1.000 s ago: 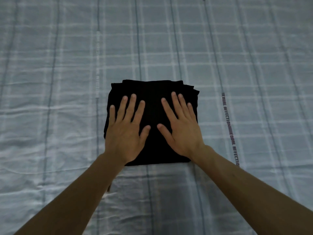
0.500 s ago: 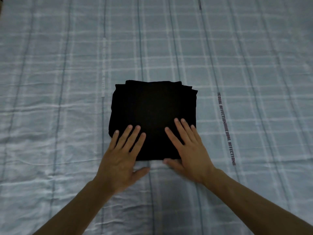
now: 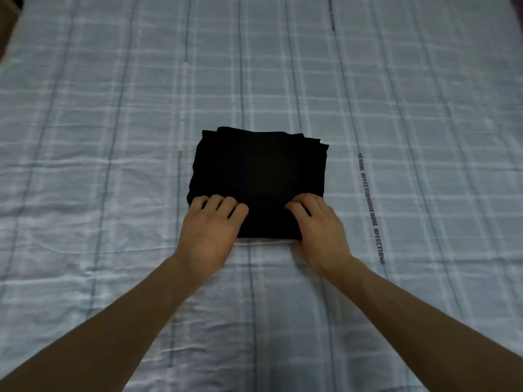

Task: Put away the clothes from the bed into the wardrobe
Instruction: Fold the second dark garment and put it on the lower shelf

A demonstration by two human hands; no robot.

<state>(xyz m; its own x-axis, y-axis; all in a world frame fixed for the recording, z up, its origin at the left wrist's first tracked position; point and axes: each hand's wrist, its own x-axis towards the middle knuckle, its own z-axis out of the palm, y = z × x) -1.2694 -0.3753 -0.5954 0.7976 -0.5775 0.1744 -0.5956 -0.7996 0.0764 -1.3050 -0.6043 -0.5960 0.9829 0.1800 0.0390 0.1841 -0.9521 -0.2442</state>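
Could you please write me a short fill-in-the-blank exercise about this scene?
1. The folded garment is ____ in colour.
2. It lies on a ____ bedsheet.
3. The left hand and right hand grip its ____ edge.

Missing words: black; checked; near

bed (image 3: 113,165): covered by a pale blue-grey checked sheet with white and darker lines — lightly creased, filling nearly the whole view.
printed lettering (image 3: 370,210): a dark strip of text along one stripe of the sheet, just to the right of the right hand (image 3: 319,233).
folded black garment (image 3: 259,179): lies flat on the sheet as a neat squarish stack — its near edge sits under the fingers of the left hand (image 3: 210,230) and the right hand, the rest stretching beyond them.
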